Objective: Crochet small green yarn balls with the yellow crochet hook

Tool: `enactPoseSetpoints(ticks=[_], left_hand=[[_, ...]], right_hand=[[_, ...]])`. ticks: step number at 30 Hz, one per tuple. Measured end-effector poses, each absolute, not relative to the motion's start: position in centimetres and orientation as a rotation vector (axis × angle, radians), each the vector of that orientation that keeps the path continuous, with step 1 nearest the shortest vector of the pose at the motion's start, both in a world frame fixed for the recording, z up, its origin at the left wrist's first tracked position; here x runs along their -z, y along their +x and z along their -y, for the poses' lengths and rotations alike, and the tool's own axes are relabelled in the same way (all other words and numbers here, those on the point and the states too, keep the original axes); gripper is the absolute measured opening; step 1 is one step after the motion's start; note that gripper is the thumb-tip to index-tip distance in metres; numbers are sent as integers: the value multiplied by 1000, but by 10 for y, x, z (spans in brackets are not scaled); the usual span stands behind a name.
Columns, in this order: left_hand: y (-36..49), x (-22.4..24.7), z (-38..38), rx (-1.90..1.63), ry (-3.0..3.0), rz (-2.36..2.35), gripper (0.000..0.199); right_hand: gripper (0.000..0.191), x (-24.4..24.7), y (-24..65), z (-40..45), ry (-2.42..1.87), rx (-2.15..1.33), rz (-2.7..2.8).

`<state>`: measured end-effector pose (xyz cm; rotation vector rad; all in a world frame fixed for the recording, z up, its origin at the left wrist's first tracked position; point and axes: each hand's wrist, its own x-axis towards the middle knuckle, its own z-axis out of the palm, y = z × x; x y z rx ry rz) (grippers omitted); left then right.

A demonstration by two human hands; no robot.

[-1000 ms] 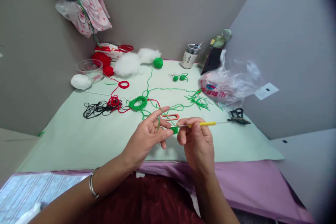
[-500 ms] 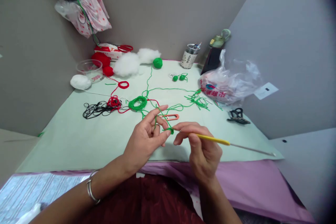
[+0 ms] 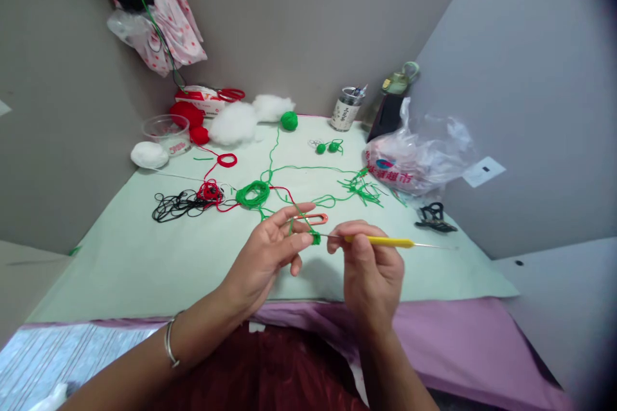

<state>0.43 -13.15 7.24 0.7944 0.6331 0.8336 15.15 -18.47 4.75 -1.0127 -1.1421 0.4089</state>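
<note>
My left hand (image 3: 270, 250) pinches a small green crocheted piece (image 3: 316, 239) between thumb and fingers, with green yarn running over its raised index finger. My right hand (image 3: 371, 270) is closed around the yellow handle of a crochet hook (image 3: 385, 241). The hook's thin metal end reaches left to the green piece; its other metal end points right. Just behind my left hand lies an orange yarn cutter or pin (image 3: 318, 219), partly covered by the fingers. A loose coil of green yarn (image 3: 253, 194) rests beyond it to the left.
Black cord (image 3: 176, 205), red yarn (image 3: 209, 191), white stuffing (image 3: 234, 123) and a clear tub (image 3: 166, 135) are at the left. A green ball (image 3: 289, 121) and pen can (image 3: 347, 109) stand at the back. A plastic bag (image 3: 419, 157) and black claw clip (image 3: 436, 217) lie right.
The crochet hook has turned from slanting down to the right to nearly level. My right hand has shifted slightly with it, and my left hand's fingers have moved a little.
</note>
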Motion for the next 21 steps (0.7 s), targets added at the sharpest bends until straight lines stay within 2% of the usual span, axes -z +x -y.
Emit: enactPoseSetpoints(ticks=[4,8,11,14,17,21], left_hand=[[7,-68,135,-879,914,-666,49],[9,-65,135,-899,829,-655,50],[8,-66,132,-771,703,-588,40],[7,-68,128,-740,656,-580,31],[7,-69,127,-839,765,-625,29],[9,-66,131,-896,985,-653,36]], right_hand=[[22,-47,148,183,-1049,-368,1227],[32,-36,146,186,-1088,-49,1432],[36,-34,149,188,-1088,117,1532],[25,-40,152,186,-1085,-166,1316],[21,-46,153,181,-1002,-457,1078],[17,-48,150,178,-993,-484,1173]])
